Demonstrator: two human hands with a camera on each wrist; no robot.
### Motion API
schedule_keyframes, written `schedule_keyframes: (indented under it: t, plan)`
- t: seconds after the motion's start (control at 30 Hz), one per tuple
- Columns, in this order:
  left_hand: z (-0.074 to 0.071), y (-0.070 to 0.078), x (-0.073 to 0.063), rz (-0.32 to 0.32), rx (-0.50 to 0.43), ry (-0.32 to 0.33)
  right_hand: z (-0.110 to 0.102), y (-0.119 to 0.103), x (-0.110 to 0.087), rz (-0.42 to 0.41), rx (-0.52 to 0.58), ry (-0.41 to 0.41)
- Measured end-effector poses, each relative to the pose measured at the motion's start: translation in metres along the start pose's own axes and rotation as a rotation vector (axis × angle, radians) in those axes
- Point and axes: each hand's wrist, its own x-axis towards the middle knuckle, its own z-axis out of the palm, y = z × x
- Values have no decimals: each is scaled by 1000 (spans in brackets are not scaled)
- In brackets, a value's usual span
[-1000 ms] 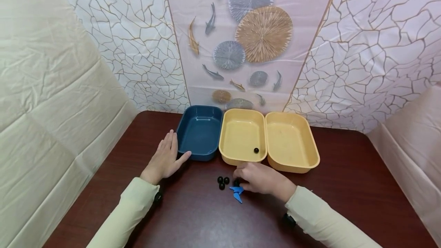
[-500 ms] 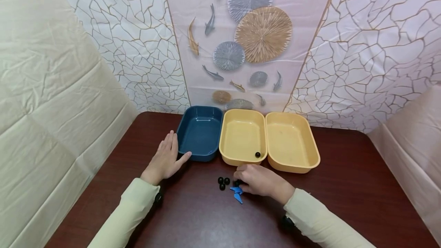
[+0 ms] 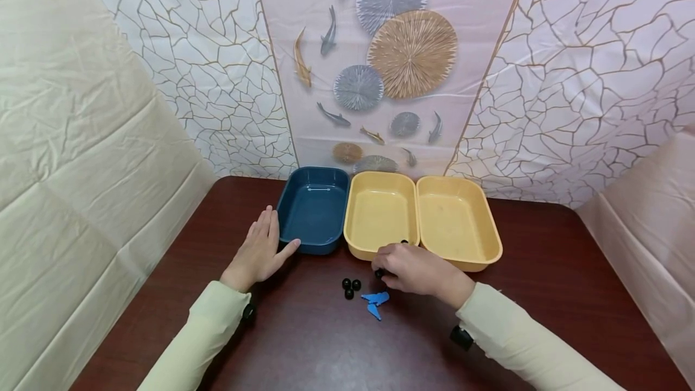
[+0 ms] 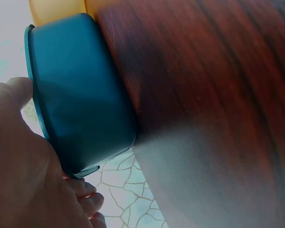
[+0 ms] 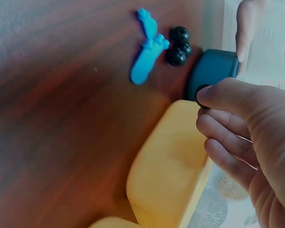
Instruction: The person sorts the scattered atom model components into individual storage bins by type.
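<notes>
- Currently, a black bead (image 3: 379, 273) is being pinched between the thumb and forefinger of the right hand (image 3: 417, 269), just in front of the near wall of the middle yellow tray (image 3: 380, 213).
- The other right fingers are being held loosely bent, spaced slightly apart.
- The left hand (image 3: 257, 255) is being laid along the side of the blue tray (image 3: 312, 216), its fingers being held straight and close together, its thumb being spread away and rested at the rim.
- Another bead (image 3: 404, 241) is being mostly hidden by the right hand.
- Three more beads (image 3: 356, 285) are being carried by the tabletop (image 3: 315, 349) in a cluster, near some blue pieces (image 3: 382, 297).
- A pale line (image 3: 318, 189) is being shown inside the blue tray; whether marking or reflection cannot be told.
</notes>
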Motion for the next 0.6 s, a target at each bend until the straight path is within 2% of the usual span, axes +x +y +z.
schedule_keyframes:
  t: [0.27, 0.6]
  plan:
    - [0, -1, 0, 2, -3, 1, -22, 6, -1, -26, -38, 35]
    - [2, -2, 2, 4, 1, 3, -43, 18, 3, -13, -106, 39]
